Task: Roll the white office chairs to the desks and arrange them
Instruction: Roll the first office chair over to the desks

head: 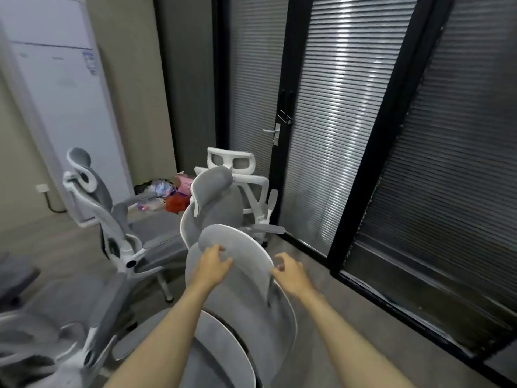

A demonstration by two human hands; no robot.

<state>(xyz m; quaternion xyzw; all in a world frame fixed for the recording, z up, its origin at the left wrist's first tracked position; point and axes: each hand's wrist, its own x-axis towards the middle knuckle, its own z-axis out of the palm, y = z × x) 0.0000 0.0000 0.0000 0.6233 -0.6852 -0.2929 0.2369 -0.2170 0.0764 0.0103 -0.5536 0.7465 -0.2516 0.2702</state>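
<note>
At the headrest (237, 247) of the nearest chair (246, 317), your left hand (214, 264) lies on the grey fabric, fingers loosely curled and spread, not clamped. Your right hand (288, 271) sits at the headrest's right rim, fingers half-curled — contact likely, a firm grip not evident. Probable reason: a high hold on both sides steers the castors. Shells are white plastic, pads grey mesh, contours rounded. Three more chairs cluster ahead — one (112, 214) at left, two (215, 203) (240, 169) near the glass door (251, 93). No desks in view.
</note>
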